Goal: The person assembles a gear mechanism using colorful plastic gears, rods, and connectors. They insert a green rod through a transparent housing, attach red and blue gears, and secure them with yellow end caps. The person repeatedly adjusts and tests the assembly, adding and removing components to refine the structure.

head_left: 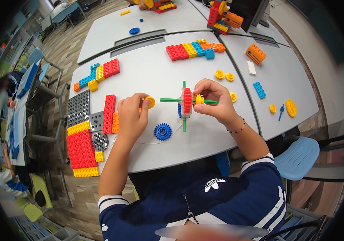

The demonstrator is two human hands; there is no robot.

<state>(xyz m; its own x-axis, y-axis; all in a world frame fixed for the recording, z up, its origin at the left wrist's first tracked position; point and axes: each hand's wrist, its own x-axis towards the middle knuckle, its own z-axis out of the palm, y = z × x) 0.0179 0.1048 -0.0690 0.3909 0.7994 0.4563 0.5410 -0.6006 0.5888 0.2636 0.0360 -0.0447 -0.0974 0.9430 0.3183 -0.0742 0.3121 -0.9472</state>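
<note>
My left hand (132, 116) pinches a round yellow pulley wheel (151, 103) between thumb and fingers. Closed on a gear assembly, my right hand (217, 101) grips it by a yellow hub (199, 99) beside its red gear (187, 101). Green axles (169, 100) stick out of the assembly to the left, right, top and bottom, around a clear block. Part of a blue piece (179, 109) shows behind the red gear. The pulley wheel is apart from the left axle's tip. On the table below lies a blue gear (163, 131), with a thin pale cord near it.
Red, yellow, black and grey bricks and plates (82, 148) cover the table's left side. Joined brick rows (180, 52) lie farther back. Small yellow wheels (219, 74) rest beyond my right hand. Orange, white and blue parts (256, 54) sit on the right table (272, 80); a blue chair (298, 158) stands below.
</note>
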